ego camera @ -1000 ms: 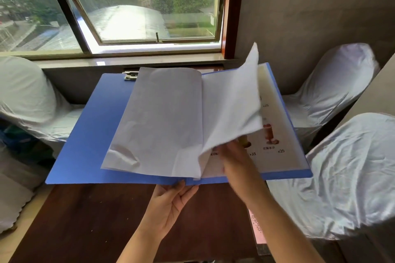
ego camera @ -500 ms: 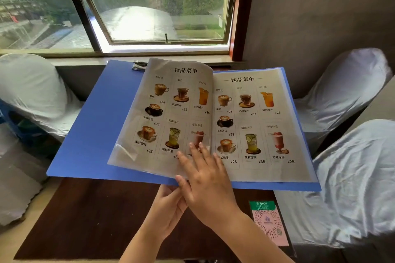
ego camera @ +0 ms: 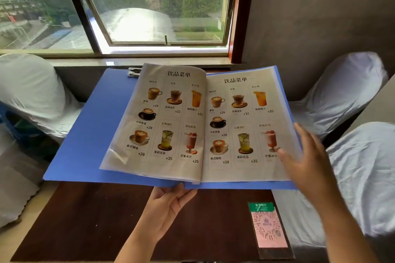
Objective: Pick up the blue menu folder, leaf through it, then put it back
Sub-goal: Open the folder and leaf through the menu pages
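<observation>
Folder (ego camera: pixel 85 134) is lying open above the bench (ego camera: pixel 96 220), held up from below at its 6 o'clock edge. Left hand (ego camera: pixel 168 205) is gripping that lower edge near the spine, thumb curling up against the blue cover, fingers underneath and out of sight. Two sleeved pages are showing, both printed with drink pictures and prices: the left page (ego camera: pixel 162 121) is bowing up a little at the spine, the right page (ego camera: pixel 241 126) is lying flatter on the cover. Right hand (ego camera: pixel 307 162) is hovering at the 4 o'clock corner of the right page, fingers spread wide and holding nothing; its fingertips (ego camera: pixel 280 151) are blurred, so I cannot tell whether they are touching the sheet. A metal clip (ego camera: pixel 133 71) is sitting at the folder's 11 o'clock edge. A pink and green card (ego camera: pixel 268 226) is lying on the bench at 5 o'clock from the folder, apart from it. White-covered chairs (ego camera: pixel 346 92) are standing at 3 and 9 o'clock, and a window (ego camera: pixel 158 8) is at 12.
</observation>
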